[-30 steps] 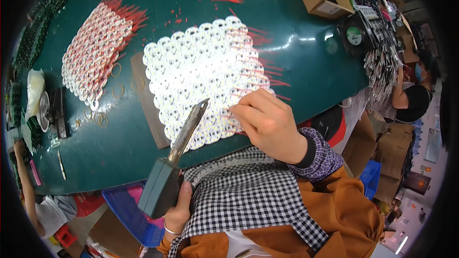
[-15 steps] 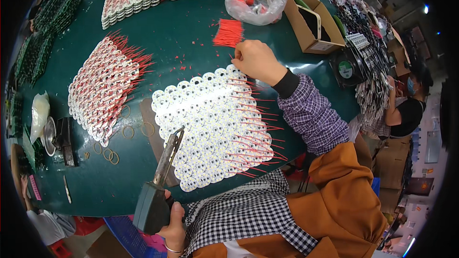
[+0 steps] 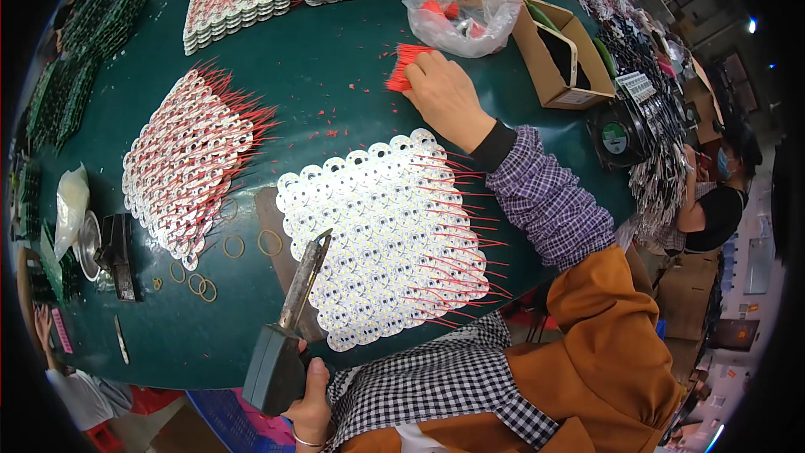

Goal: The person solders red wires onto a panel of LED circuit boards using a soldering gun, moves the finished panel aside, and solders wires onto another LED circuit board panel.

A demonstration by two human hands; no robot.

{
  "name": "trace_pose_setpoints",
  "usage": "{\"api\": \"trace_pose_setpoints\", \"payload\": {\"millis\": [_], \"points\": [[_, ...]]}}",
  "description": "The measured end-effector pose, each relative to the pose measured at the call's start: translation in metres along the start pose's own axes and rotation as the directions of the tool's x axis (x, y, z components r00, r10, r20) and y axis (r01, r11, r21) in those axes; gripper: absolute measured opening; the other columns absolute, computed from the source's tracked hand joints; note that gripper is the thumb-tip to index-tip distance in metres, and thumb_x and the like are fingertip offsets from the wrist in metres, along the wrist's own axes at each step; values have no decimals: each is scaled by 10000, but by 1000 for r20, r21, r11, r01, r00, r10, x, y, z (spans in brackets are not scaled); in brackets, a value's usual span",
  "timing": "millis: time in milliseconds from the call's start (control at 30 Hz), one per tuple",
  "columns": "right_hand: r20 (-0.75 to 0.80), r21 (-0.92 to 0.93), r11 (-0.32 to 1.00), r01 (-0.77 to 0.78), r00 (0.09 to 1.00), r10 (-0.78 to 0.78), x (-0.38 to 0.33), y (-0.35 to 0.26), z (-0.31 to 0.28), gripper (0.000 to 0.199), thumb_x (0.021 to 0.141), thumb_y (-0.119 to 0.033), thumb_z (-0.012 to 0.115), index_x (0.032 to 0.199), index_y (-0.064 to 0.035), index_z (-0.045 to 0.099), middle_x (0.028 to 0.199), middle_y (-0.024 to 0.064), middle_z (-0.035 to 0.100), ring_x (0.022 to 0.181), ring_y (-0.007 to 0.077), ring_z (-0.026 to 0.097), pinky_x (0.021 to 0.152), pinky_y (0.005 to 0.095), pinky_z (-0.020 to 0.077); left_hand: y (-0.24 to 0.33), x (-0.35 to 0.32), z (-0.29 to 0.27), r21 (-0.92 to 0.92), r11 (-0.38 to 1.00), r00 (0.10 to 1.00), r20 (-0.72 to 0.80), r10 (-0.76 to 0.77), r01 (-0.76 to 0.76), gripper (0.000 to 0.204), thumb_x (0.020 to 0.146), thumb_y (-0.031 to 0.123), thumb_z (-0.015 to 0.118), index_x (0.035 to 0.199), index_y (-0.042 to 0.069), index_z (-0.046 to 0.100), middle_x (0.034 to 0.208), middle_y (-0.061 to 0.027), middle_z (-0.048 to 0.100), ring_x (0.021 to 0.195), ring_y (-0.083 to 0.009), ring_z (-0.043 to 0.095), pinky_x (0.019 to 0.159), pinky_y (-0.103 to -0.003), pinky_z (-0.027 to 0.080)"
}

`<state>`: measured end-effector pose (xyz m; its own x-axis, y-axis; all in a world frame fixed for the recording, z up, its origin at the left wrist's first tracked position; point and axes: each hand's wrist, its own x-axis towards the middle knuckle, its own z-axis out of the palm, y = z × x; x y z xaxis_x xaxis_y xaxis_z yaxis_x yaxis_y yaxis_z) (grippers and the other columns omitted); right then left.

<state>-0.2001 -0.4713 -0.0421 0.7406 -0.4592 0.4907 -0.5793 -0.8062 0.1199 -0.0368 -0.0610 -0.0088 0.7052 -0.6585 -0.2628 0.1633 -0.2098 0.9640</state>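
My left hand [image 3: 311, 407] is closed round the handle of a dark soldering gun [image 3: 276, 367]. Its long metal tip rests over the left part of a white sheet of round LED boards [image 3: 381, 239]. Short red wires stick out along the right side of that sheet. Beyond its far edge, my right hand [image 3: 449, 101] has its fingers bent and pressed together at a small pile of short red wires [image 3: 401, 69]. The fingertips touch the pile and cover part of it.
Another wired board sheet [image 3: 184, 159] lies left, with rubber bands [image 3: 234, 246] nearby. Board stacks [image 3: 239, 0], a plastic bag [image 3: 461, 13] and an open cardboard box [image 3: 553, 75] stand at the back. A dark metal stand [image 3: 117, 256] sits left. A co-worker [image 3: 713, 201] is at right.
My right hand has moved away from the sheet's far right corner to the red wire pile. The soldering gun stays in my left hand over the sheet. The view has shifted slightly.
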Motion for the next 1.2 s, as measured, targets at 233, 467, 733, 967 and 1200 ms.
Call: {"api": "trace_pose_setpoints", "payload": {"millis": [233,467,733,967,1200], "points": [[-21,-95,993,-74,997,72,-5,0,9,118,768,-56,630,878,-81,595,872,44,566,876,226,560,699,356,418,3,2,2,-2,1000,1000,-11,14,-14,493,827,-113,620,1300,-46,496,1185,-197,616,609,-124,537,509,-256,449],[-54,-97,994,-58,997,53,-4,3,6,151,784,-69,632,934,-86,629,873,34,584,904,217,577,744,357,441,9,6,2,-59,992,993,35,110,-108,401,864,-94,637,1257,-41,576,1122,-112,659,658,-84,541,555,-227,453],[-19,42,996,-85,996,86,-2,11,3,119,790,-47,625,899,-83,655,869,58,597,872,248,612,722,374,494,16,10,7,-51,998,996,-75,41,-45,519,795,-80,647,1294,-41,511,1153,-184,626,574,-125,525,484,-249,429],[61,-40,999,21,998,-18,13,-4,-30,75,777,-72,654,852,-65,651,818,75,582,847,264,619,704,395,503,35,24,0,-66,989,985,-122,124,-133,483,770,-115,627,1241,-40,554,1117,-142,646,589,-114,539,522,-245,446],[392,-346,868,356,895,-211,30,-40,-45,59,719,-139,680,744,-86,675,799,38,578,826,202,578,699,341,403,73,53,-8,-323,895,951,-147,273,-307,433,877,76,584,1244,-130,482,1102,-197,587,515,-45,392,450,-188,316]]}}
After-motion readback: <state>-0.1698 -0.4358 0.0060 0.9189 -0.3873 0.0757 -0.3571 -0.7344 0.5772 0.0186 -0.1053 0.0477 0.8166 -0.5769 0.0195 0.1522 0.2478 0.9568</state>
